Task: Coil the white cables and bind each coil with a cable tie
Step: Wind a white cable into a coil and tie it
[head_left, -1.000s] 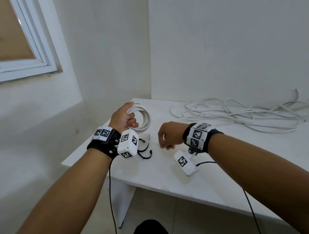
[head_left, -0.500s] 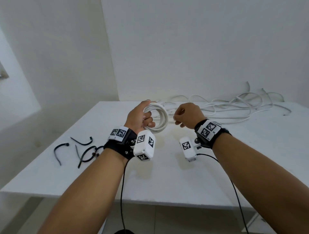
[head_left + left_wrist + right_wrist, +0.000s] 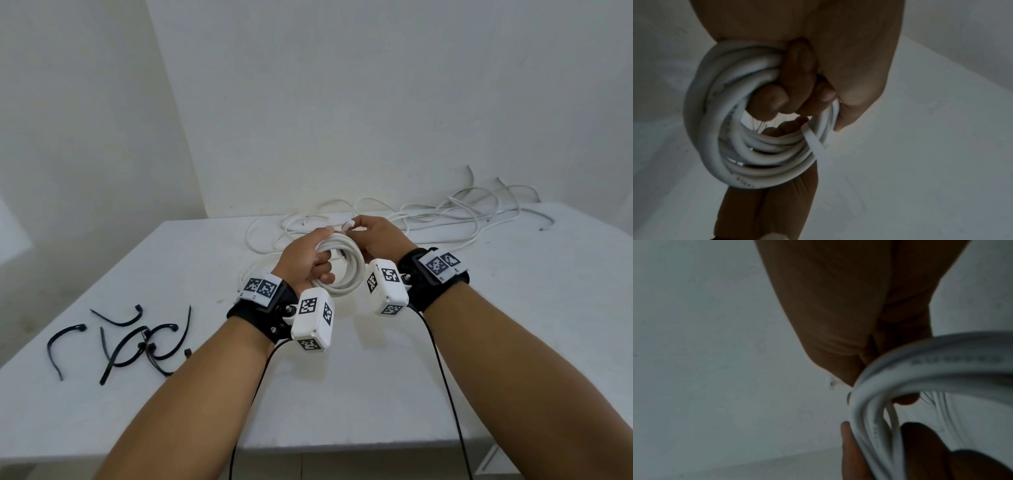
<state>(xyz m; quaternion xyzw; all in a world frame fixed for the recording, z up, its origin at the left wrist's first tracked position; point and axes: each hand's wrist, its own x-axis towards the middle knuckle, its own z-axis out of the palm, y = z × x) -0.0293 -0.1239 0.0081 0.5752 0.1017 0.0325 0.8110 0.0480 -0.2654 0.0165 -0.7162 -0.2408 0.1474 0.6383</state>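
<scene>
A coil of white cable (image 3: pixel 347 274) hangs above the white table (image 3: pixel 342 394), a little back from its middle. My left hand (image 3: pixel 305 260) grips the coil's left side, fingers curled through the loops (image 3: pixel 748 146). My right hand (image 3: pixel 375 236) is against the coil's top right and pinches the cable's free end (image 3: pixel 348 225), which sticks out past the fingers. The right wrist view shows the loops (image 3: pixel 920 369) close under the right palm. Several black cable ties (image 3: pixel 137 339) lie loose on the table at the left.
A tangle of loose white cables (image 3: pixel 445 219) lies along the table's back edge by the wall (image 3: pixel 376 102). Another loop of cable (image 3: pixel 251 270) rests on the table behind my left wrist. The table's front edge (image 3: pixel 308 448) runs below my forearms.
My right hand has moved in from beside the coil to its top and now pinches the cable end. The left hand kept hold of the coil.
</scene>
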